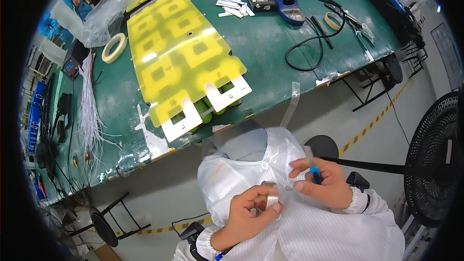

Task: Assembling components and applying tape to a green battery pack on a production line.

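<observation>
In my lap, away from the table, my left hand (253,210) pinches a small silvery strip (272,197) between thumb and fingers. My right hand (326,183) is just to its right, curled round what looks like a utility knife (315,175) with a blue body and a grey end pointing up. Its thumb and forefinger come close to the silvery strip; whether they touch it I cannot tell. On the table lies a long pack (181,50) under yellow sheeting, with white plates (227,97) and green cylinders (218,108) at its near end.
A clear tape strip (291,104) hangs off the green table's (270,75) edge. Tape roll (114,48) and white wires (88,101) lie left; white pieces (234,6), a soldering iron stand (290,9) and its cable lie beyond. A black fan (432,159) stands right.
</observation>
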Tool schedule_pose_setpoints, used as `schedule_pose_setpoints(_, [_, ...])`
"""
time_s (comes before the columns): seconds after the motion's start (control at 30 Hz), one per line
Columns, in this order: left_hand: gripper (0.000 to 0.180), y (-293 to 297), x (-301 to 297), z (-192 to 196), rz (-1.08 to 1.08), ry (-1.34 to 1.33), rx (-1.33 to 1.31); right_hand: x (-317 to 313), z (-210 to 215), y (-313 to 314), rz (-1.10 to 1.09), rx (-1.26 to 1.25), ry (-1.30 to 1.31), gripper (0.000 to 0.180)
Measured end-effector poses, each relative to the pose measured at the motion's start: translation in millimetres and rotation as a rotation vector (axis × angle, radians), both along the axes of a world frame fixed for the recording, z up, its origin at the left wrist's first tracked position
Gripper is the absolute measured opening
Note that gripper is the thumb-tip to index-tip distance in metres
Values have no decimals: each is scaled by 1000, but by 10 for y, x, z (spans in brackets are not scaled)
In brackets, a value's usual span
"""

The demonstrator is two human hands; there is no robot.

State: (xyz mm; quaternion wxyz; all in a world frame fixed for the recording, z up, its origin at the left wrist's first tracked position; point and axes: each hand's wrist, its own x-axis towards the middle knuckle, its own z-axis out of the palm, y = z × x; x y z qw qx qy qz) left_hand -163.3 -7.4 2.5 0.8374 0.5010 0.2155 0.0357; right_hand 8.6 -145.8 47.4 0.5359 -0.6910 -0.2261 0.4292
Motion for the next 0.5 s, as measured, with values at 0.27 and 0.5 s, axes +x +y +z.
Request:
schedule_pose_setpoints(0.27, [32,-16,223,137,-244,60,373,71,-85,-24,170,61,-196,14])
schedule_pose_setpoints(0.5, [63,-110,500,193,-253,-7,136,270,29,-50,-10,161,-658,15])
